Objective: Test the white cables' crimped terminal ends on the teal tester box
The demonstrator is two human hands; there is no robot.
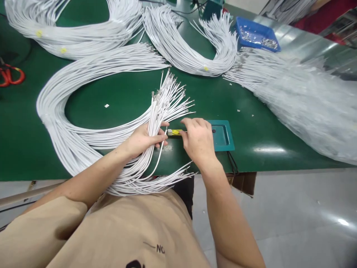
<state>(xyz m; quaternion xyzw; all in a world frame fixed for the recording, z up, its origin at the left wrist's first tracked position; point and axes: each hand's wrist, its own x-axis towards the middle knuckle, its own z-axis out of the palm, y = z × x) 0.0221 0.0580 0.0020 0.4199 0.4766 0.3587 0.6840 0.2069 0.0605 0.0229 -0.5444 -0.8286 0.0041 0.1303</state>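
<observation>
My left hand (145, 139) is closed around a thick bundle of white wires (83, 139) that loops over the green table (122, 89); the bundle's metal-tipped ends (170, 96) fan out just beyond my fingers. One single white wire (161, 154) curves away from the bundle toward a small yellow connector (175, 132). My right hand (198, 139) has its fingers pinched on that yellow connector, at the left edge of a teal fixture block (223, 136). The two hands nearly touch.
More white wire bundles (83, 33) (192, 48) lie across the back of the table. A blue tray of small metal parts (256, 34) stands at the far right, a clear plastic bag of wires (306, 104) at the right, red-handled scissors (9, 76) at the left edge.
</observation>
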